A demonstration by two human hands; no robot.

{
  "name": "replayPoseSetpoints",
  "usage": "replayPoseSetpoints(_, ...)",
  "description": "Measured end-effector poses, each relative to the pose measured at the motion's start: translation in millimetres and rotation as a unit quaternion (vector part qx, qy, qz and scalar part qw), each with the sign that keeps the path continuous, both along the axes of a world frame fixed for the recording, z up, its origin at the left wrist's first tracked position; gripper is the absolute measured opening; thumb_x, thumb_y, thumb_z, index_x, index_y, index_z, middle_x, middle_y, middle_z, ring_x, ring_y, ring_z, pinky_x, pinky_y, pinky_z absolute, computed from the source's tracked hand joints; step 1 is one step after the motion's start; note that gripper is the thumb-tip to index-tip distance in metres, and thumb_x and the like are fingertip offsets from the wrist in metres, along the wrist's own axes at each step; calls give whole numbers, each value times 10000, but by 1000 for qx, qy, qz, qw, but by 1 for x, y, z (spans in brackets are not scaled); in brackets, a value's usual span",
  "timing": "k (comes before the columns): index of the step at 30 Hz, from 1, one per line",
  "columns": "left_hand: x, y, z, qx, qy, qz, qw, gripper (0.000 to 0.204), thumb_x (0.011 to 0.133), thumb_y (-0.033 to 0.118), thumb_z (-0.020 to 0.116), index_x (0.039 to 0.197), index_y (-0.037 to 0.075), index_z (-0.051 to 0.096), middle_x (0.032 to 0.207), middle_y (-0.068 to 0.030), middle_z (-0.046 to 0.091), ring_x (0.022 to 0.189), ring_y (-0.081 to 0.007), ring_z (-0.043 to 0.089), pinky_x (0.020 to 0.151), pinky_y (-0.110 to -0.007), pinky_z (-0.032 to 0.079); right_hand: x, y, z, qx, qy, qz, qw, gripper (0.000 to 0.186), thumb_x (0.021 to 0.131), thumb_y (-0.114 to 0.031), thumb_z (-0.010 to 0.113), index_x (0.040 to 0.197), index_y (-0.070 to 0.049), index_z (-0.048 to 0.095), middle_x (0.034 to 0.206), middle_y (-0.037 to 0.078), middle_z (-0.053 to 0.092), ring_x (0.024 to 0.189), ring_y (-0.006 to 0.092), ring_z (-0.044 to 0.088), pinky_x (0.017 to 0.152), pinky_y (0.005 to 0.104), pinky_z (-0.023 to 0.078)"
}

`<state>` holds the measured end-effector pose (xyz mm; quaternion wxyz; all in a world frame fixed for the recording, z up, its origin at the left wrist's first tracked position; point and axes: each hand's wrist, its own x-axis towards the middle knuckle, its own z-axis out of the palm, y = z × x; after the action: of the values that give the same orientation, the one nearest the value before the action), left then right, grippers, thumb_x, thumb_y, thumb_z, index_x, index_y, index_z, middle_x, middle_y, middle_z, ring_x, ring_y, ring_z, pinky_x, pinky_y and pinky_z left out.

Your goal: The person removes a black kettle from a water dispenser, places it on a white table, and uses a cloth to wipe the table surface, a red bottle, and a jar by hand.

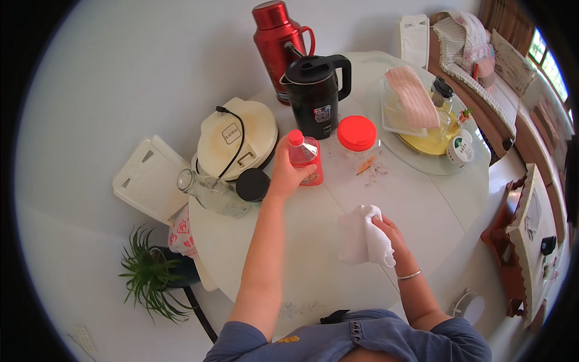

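My left hand [287, 175] is wrapped round a clear plastic bottle [312, 158] with a red cap and red label, which stands upright on the white table [289, 241]. A white cloth [368, 238] hangs in folds from my right hand [391, 234], over the near part of the table. Behind the bottle is a black electric kettle [313, 99]. To its right stands a jar with a red lid [356, 133], and a small orange-brown scrap [365, 165] lies among dark crumbs. Left of my hand are a black round lid [253, 185] and a clear glass bottle [220, 196] on its side.
A red thermos flask [277, 48] stands at the back. A cream electric appliance [232, 139] with a black cable sits at the left. A round glass turntable [416, 163] at the right bears a pink cloth [413, 96], glassware and a white tub [459, 151].
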<state>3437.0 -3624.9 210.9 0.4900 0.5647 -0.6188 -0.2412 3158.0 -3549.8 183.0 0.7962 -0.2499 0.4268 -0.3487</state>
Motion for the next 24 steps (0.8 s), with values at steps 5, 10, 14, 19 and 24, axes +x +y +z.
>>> replayPoseSetpoints(5, -12, 4, 3, -14, -190, 102, 976, 845, 505, 257, 835, 1179, 60, 365, 1123, -110, 404, 1051, -275, 453, 907, -371, 385, -15, 3, -3, -23, 17, 3, 1000, 335, 880, -224, 488, 1163, -45, 487, 900, 3, 573, 738, 70, 547, 634, 228, 471)
replayPoseSetpoints(10, -37, 33, 3, 34, -79, 39, 996, 786, 489, 323, 829, 1107, 73, 412, 1099, -125, 425, 1042, -280, 443, 876, -362, 393, -22, -6, 7, -117, 39, 6, 992, 366, 884, -222, 485, 1203, -45, 453, 977, 12, 565, 836, 74, 536, 723, 227, 452)
replayPoseSetpoints(14, -82, 87, -1, 10, -107, -35, 994, 730, 543, 241, 820, 1104, 42, 397, 1050, -92, 474, 982, -235, 514, 845, -320, 421, -3, 1, 31, -294, 86, 35, 951, 417, 875, -183, 486, 1257, -43, 391, 1156, 69, 500, 1064, 167, 466, 915, 304, 374)
replayPoseSetpoints(19, -127, 150, 25, 167, -60, -3, 984, 723, 531, 211, 816, 1110, 60, 410, 1098, -111, 468, 1013, -242, 498, 864, -345, 411, 14, 27, 54, -576, 266, 86, 768, 362, 849, -144, 468, 1187, -19, 444, 1187, 146, 461, 1113, 243, 420, 953, 357, 321)
replayPoseSetpoints(24, -129, 198, 54, 161, -19, -64, 985, 760, 515, 230, 826, 1128, 68, 408, 1107, -96, 464, 1050, -234, 477, 873, -347, 410, -1, 49, 62, -87, -76, 140, 984, 306, 885, -237, 415, 1093, -30, 502, 898, 27, 568, 784, 100, 542, 675, 241, 447)
